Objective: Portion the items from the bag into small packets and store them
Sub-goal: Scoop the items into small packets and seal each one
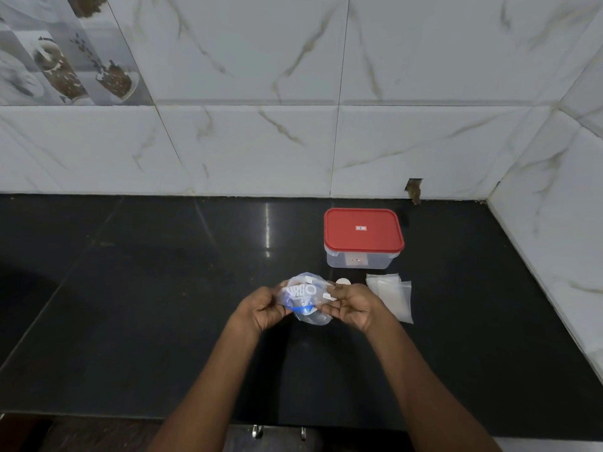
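You are pinching the crumpled clear bag (305, 300) with left hand (261, 309) and right hand (350, 305) — holding it just over the black countertop (130, 305). Portioning is seemingly only beginning: small packets (390, 296) are lying flat and unfilled nearby, the red-lidded container (363, 238) beyond sitting closed. The bag's white lettering is blurring past reading.

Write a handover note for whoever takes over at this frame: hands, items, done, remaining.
Left hand grips the printed bag on its left side; right hand pinches its right side, above the counter.
Flat clear packets lie right of the right hand; container stands behind them, red lid on.
Done: no packet visibly filled.
Left: portion the bag's contents into packets, store them.
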